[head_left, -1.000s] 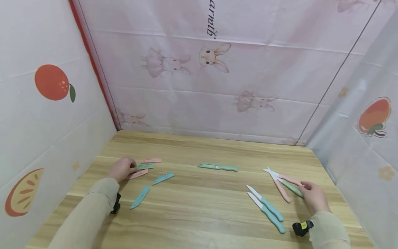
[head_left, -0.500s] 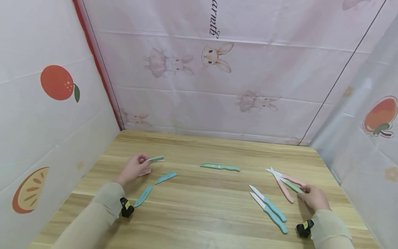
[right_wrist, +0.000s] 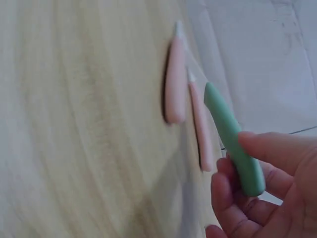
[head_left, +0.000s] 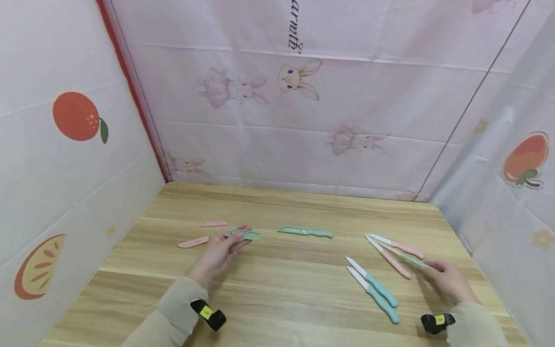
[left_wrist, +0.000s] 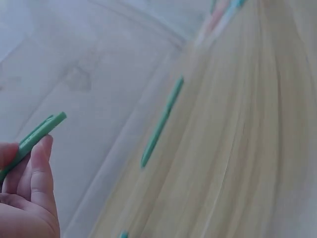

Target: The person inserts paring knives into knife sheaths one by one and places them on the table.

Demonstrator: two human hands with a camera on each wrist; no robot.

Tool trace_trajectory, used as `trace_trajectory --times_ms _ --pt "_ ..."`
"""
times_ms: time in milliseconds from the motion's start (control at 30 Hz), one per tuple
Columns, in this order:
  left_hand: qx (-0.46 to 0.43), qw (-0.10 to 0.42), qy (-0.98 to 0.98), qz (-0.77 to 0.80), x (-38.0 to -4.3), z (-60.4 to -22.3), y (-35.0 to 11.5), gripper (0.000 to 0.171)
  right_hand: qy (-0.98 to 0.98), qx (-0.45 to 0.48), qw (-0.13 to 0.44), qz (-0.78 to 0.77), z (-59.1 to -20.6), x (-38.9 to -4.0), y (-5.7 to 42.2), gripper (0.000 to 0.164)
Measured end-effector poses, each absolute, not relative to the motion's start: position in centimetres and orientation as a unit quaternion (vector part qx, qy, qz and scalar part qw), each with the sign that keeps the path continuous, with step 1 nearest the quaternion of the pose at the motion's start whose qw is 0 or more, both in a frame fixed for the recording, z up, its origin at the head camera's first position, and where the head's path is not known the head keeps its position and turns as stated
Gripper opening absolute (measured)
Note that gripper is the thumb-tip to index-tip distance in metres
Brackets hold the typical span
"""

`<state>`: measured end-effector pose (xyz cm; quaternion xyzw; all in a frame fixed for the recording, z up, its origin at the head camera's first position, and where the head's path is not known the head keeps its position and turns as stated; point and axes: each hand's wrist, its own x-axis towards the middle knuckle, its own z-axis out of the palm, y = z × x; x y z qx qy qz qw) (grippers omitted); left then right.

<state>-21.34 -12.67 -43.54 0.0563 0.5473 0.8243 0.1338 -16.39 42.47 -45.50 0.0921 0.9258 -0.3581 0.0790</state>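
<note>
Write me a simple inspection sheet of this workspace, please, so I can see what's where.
Surface: wood-grain table.
Job's things: green cover and unsheathed green knife, both held; sheathed green knife mid-table; two pink covers on the left; two bare pink knives and two bare blue knives on the right.
Clutter: nothing seen.
Hands: left hand holds the green cover; right hand holds the unsheathed green knife by its handle.
Cables: nothing seen.
Surroundings: rabbit-print sheet behind, fruit-print sheets on both sides.
</note>
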Motion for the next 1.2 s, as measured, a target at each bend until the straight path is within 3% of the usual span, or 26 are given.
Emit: trace_trajectory --times_ms 167,300,467,733,900,1200 --pt "0.010 0.138 0.529 0.837 -19.8 -44.0 -10.1 0.031 0.871 0.145 0.020 -0.469 -45.2 -15.7 42.3 0.058" --pt "-0.024 0.112 0.548 0.828 -19.0 -44.3 -8.0 0.029 0.728 0.202 -0.101 -0.648 -47.3 -16.5 42.5 0.050" --pt "-0.054 0.073 0.567 0.819 -18.7 -44.5 -5.7 0.030 0.541 0.169 -0.242 -0.788 -49.9 -18.2 41.0 0.034" --pt "-0.052 0.040 0.573 0.817 -18.5 -44.0 -3.2 0.033 0.465 0.187 -0.244 -0.830 -43.8 -16.2 29.9 0.023" --pt "-0.051 0.044 0.571 0.818 -18.3 -43.7 -2.0 0.032 0.454 0.177 -0.251 -0.836 -43.0 -16.4 25.5 0.016" --pt "-0.058 0.046 0.562 0.824 -18.0 -43.6 -0.7 0.029 0.512 0.158 -0.312 -0.785 -42.9 -16.7 20.9 0.013"
